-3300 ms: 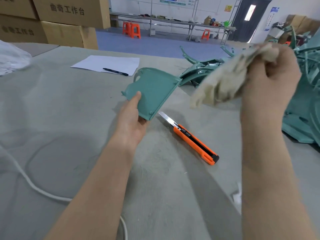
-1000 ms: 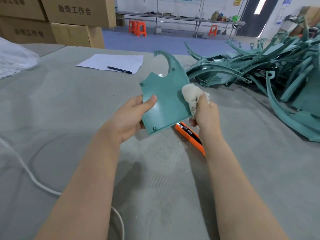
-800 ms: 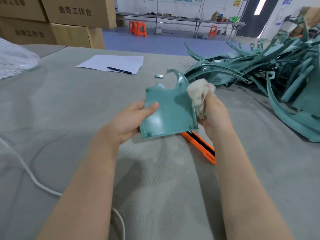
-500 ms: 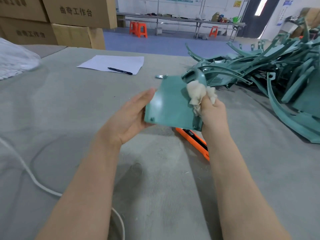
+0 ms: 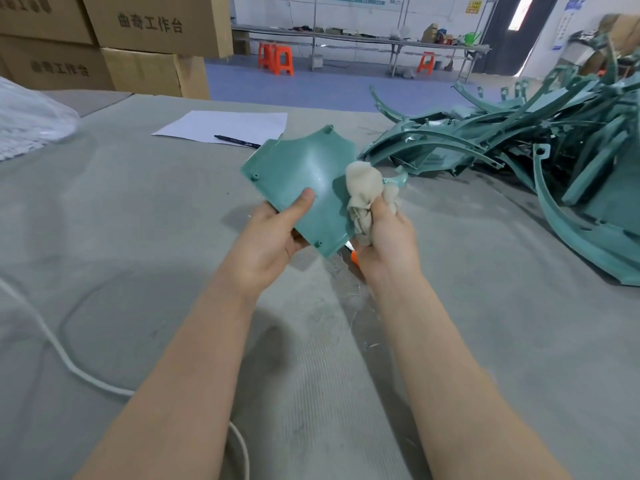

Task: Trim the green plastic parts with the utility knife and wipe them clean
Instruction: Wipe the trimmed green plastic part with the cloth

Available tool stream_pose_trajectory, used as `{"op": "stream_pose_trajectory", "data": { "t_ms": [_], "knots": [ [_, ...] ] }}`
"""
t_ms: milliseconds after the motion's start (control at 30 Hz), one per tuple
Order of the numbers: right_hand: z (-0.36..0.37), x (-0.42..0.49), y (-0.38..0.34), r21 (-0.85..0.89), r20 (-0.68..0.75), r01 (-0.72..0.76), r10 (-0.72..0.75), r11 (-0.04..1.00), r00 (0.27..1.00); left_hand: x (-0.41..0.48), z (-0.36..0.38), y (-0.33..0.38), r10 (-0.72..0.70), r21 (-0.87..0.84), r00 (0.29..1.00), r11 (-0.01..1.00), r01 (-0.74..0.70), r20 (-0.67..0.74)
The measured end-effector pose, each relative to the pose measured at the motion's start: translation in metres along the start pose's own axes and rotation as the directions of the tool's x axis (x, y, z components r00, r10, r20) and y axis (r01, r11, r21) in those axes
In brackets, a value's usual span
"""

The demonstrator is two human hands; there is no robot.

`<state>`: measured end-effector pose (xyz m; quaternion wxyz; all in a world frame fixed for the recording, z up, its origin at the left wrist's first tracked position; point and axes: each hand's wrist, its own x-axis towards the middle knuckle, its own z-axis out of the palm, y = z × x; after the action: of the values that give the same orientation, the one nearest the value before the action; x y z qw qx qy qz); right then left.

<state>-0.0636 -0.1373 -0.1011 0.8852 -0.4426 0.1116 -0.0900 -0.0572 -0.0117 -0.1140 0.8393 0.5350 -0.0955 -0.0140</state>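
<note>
A flat green plastic part [image 5: 301, 171] is held up over the grey table, its smooth face towards me. My left hand [image 5: 268, 242] grips its lower left edge, thumb on the face. My right hand [image 5: 386, 242] clutches a bunched beige cloth [image 5: 363, 197] and presses it against the part's right side. Of the orange utility knife [image 5: 353, 256] only a sliver shows, lying on the table under the part and my right hand.
A big heap of green plastic parts [image 5: 540, 140] fills the table's right side. A white sheet of paper [image 5: 225, 126] with a black pen [image 5: 237, 142] lies behind the part. A white cord [image 5: 69, 365] runs along the left. Cardboard boxes [image 5: 145, 46] stand at the back left.
The part has been turned in my hands, so a different face and edge point at me. My left hand took a new grip with its thumb on the face. The cloth stayed against the part's right side.
</note>
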Motion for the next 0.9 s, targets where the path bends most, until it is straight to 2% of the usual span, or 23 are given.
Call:
{"op": "stream_pose_trajectory", "data": {
  "t_ms": [100, 233, 300, 467, 633, 767, 900],
  "knots": [
    [0.0, 0.0, -0.003, 0.072, 0.002, -0.025, 0.025, 0.997, 1.0, -0.001, -0.009, 0.007, -0.053, -0.01, 0.997, 0.999, 0.053, 0.061],
    [0.0, -0.001, -0.012, 0.063, 0.179, -0.084, 0.071, 0.994, 0.981, -0.003, -0.018, 0.017, -0.053, -0.113, 0.997, 0.992, 0.06, 0.062],
    [-0.002, -0.001, -0.019, 0.106, 0.211, -0.095, 0.071, 0.99, 0.975, -0.004, -0.02, 0.02, -0.058, -0.126, 0.995, 0.99, 0.067, 0.075],
    [-0.011, 0.002, -0.023, 0.015, 0.11, -0.132, 0.13, 0.991, 0.985, -0.01, -0.025, 0.026, -0.088, 0.046, 0.979, 0.996, 0.081, 0.182],
    [-0.016, 0.005, -0.03, -0.002, 0.021, -0.092, 0.092, 0.996, 0.996, -0.018, -0.035, 0.037, -0.105, 0.127, 0.958, 0.989, 0.073, 0.265],
    [-0.03, 0.012, -0.037, 0.114, -0.069, -0.097, 0.105, 0.989, 0.992, -0.024, -0.033, 0.039, -0.138, 0.195, 0.938, 0.978, 0.078, 0.317],
    [-0.048, 0.021, -0.045, 0.365, -0.142, -0.038, 0.096, 0.93, 0.985, -0.022, -0.032, 0.04, -0.11, 0.096, 0.957, 0.992, 0.088, 0.267]
  ]
}}
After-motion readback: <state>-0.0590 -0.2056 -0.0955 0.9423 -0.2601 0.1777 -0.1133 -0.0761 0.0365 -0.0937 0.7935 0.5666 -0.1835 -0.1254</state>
